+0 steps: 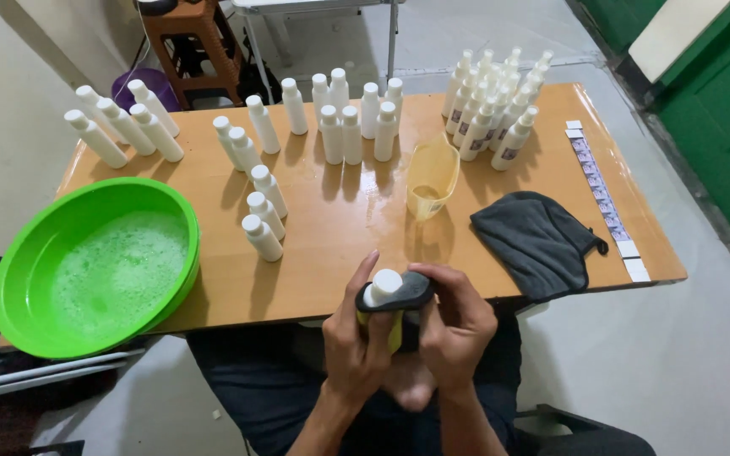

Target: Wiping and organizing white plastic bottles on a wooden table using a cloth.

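Observation:
My left hand (355,342) grips a white-capped bottle (384,287) just below the table's near edge. My right hand (458,325) presses a dark and yellow sponge (407,297) around the bottle's neck and side. Both hands hover over my lap, close to the wooden table (331,245). Most of the bottle's body is hidden by my fingers and the sponge.
A green basin (19,279) of foamy water sits at the left. Several white bottles (344,127) stand along the far side, three more (264,211) nearer. A yellowish jug (433,177), a dark cloth (538,241) and a label strip (601,194) lie right.

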